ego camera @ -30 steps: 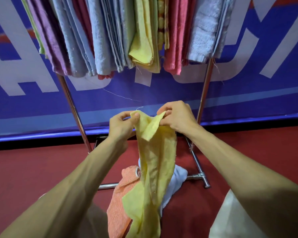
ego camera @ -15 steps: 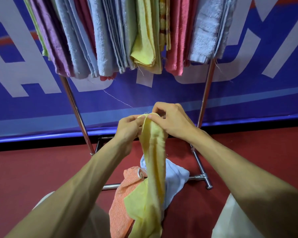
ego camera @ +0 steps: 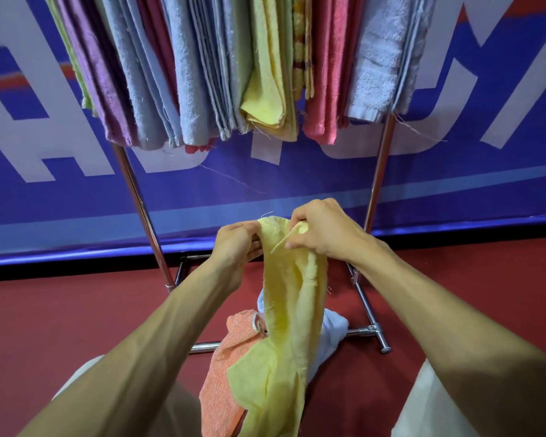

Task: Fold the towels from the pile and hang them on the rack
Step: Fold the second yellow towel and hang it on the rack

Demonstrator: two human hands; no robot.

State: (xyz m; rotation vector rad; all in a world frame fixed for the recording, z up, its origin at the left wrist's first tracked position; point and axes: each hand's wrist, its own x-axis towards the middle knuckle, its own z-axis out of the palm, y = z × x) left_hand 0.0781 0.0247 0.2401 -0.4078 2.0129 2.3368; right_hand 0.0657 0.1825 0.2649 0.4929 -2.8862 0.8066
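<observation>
The red floor (ego camera: pixel 60 326) carries the metal rack (ego camera: pixel 364 302), whose base bars run below the right hand (ego camera: pixel 325 233) and beneath both forearms. Below the left hand (ego camera: pixel 237 244), an orange towel (ego camera: pixel 230 357) and a pale blue towel (ego camera: pixel 331 329) lie heaped across the front bar. Above the hands, folded towels (ego camera: pixel 189 74) hang on the rack.

The left hand (ego camera: pixel 237 244) and right hand (ego camera: pixel 325 231) have drawn together, bunching the yellow towel (ego camera: pixel 290 310) narrower.
</observation>
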